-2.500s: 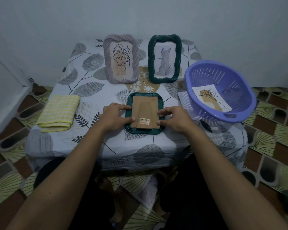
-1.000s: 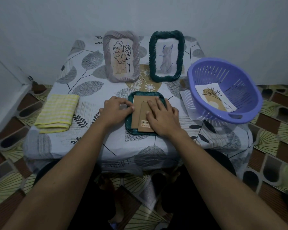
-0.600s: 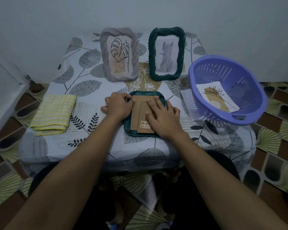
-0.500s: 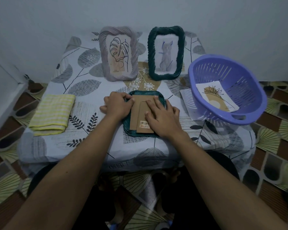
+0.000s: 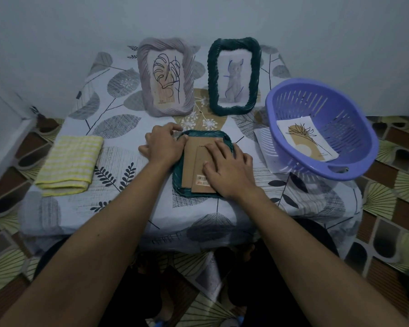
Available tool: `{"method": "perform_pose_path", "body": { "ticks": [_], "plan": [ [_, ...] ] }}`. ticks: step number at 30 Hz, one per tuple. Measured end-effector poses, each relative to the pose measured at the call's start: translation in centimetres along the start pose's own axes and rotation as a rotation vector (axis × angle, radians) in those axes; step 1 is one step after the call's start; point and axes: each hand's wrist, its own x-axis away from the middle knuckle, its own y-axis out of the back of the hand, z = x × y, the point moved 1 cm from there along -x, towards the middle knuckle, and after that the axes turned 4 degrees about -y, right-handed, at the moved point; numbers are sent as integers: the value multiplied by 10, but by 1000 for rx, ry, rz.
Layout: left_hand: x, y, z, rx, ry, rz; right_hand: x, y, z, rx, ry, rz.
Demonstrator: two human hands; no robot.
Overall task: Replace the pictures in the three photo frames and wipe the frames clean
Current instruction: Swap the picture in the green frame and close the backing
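A dark green frame lies face down in the middle of the table, its brown cardboard backing facing up. My left hand has its fingers curled over the frame's upper left edge. My right hand lies flat on the backing, fingers spread and pressing down. Two frames stand upright at the back: a grey one with a leaf drawing and a green one with a cat drawing. A folded yellow cloth lies at the left.
A purple plastic basket sits tilted at the table's right edge with a flower picture inside. White paper shows under the basket. The leaf-print tablecloth covers a small table against the wall; patterned floor tiles surround it.
My right hand moved from the frame's right edge onto the backing and now presses flat on it. My left hand shifted up along the frame's left edge.
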Motion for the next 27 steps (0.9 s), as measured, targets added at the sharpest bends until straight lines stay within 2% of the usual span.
{"method": "perform_pose_path", "body": {
  "ticks": [11,21,27],
  "plan": [
    [-18,7,3,84,8,115,1,1,-4,-73,5,-34],
    [-28,2,6,78,13,138,0,-1,-5,-65,-2,-30],
    [-39,-3,11,103,-9,236,0,0,-6,-75,8,-27]
  ]
}}
